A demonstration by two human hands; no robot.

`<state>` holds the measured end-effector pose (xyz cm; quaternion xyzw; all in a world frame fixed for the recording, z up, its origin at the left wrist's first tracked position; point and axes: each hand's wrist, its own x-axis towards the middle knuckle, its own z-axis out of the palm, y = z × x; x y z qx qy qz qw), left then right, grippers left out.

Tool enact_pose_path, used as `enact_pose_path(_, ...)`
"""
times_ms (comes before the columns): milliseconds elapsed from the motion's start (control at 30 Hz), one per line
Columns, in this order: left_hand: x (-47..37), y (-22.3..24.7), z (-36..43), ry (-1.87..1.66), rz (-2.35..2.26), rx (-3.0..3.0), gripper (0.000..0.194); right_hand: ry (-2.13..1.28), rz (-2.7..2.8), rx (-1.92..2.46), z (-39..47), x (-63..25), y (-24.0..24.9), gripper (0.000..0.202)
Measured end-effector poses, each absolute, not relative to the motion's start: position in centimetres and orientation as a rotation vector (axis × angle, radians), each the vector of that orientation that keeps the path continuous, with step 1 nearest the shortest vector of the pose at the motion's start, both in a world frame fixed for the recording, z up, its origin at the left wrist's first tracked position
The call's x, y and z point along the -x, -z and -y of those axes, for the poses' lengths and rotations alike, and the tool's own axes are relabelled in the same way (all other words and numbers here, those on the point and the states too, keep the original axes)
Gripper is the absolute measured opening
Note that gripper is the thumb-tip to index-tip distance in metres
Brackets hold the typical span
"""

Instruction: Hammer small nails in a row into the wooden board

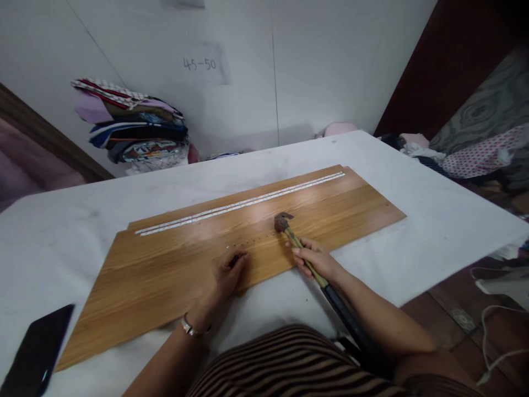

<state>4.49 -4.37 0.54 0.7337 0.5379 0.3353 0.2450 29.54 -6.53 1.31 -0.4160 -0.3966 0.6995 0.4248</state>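
Note:
A claw hammer (pixel 289 234) with a yellowish shaft and a dark grip is held in my right hand (pixel 312 258), fingers wrapped round the shaft partway along. Its rusty head rests on or just over the wooden board (pixel 165 275). My left hand (pixel 229 267) is curled closed near the board's front edge; a dark bit shows between thumb and fingers, too small to name. A row of small nails or studs (pixel 247 241) runs along the board between my left hand and the hammer head. Two white marked strips (pixel 243 204) lie along the board's far side.
White cloth covers the table (pixel 413 187) under the board. A black phone (pixel 39 353) lies at the left front. Folded clothes (pixel 136 127) are piled against the wall behind. More cloth items (pixel 475 151) lie beyond the right edge, and a pale cable (pixel 483 336) hangs at lower right.

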Motion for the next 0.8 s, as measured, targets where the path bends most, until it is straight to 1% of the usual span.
enact_pose_path(167, -4.62, -0.71, 4.43, -0.915, -1.476, -1.985, 0.020, -1.738, 1.003, 1.007, 6.64, -29.63, -1.16, 0.029)
enact_pose_path(800, -4.71, -0.59, 4.48, -0.937, -1.487, -1.949, 0.017, -1.745, 1.017, 1.040, 6.72, -29.54, -1.27, 0.030)
